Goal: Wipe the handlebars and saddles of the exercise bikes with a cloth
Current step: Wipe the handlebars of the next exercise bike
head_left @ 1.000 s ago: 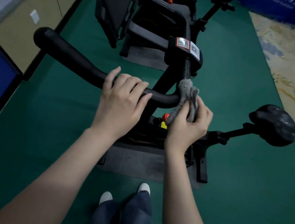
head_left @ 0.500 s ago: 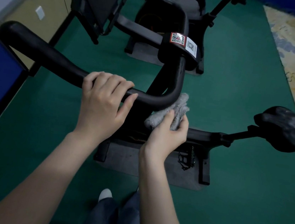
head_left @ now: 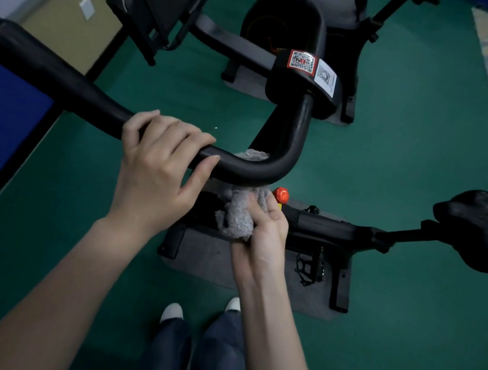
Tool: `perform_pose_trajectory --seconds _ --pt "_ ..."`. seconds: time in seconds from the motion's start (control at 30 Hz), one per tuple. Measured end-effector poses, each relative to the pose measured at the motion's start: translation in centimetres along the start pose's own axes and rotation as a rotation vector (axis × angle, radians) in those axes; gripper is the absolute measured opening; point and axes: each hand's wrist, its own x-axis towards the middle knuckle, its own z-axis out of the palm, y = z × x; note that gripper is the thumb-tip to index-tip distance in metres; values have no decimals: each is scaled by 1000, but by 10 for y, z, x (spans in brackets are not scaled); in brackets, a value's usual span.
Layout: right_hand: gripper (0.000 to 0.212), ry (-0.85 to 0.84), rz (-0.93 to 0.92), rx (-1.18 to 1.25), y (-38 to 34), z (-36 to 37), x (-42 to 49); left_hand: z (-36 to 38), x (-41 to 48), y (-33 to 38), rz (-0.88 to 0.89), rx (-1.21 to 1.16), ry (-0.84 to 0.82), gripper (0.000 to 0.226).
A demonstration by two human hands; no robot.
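Fingers (head_left: 166, 132) of the left hand (head_left: 155, 174) curl over the black handlebar (head_left: 64, 83); the right hand (head_left: 264, 236) clutches the grey cloth (head_left: 237, 218) wrapped under the bar's bend, well apart from the saddle (head_left: 483, 229)

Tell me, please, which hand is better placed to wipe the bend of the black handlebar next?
Right. The right hand holds the grey fuzzy cloth, which loops round the black padded handlebar at its bend. The left hand grips the bar bare, further along, with no cloth.
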Motion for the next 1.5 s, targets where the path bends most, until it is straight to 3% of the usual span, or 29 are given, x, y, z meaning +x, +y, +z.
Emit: perform_pose_trajectory --seconds 0.13,0.33,0.43,0.53,0.7,0.8,0.93,1.1,1.2,1.4,1.5 --pt "29 19 -12 38 -14 -4 19 2 2 13 -53 7 14 32" --pt "22 -32 33 -91 -19 -13 10 13 7 32 -65 39 14 34" --pt "22 180 -111 -68 -32 -16 21 16 7 31 -64 56 39 34" --pt "26 386 -375 -297 -36 -15 25 18 6 32 -70 66 59 33" --pt "27 364 -749 -606 -27 -9 5 19 7 33 -80 68 76 32" --pt "31 331 -820 -669 -38 -9 15 20 7 34 -86 71 77 32" --pt "21 307 -841 -744 -57 -8 37 19 8 35 -100 73 73 33" --pt "23 15 -1089 -1077 -66 -25 25 17 9 37 -134 60 60 35" --pt "26 -191 -1127 -1267 -96 -20 36 14 9 39 -149 52 42 35" --pt "20 -727 -882 -1781 -151 29 61 9 10 41 -178 19 6 33" --pt "28 -883 -705 -2064 -156 56 70 4 12 41 -207 -29 -18 31"
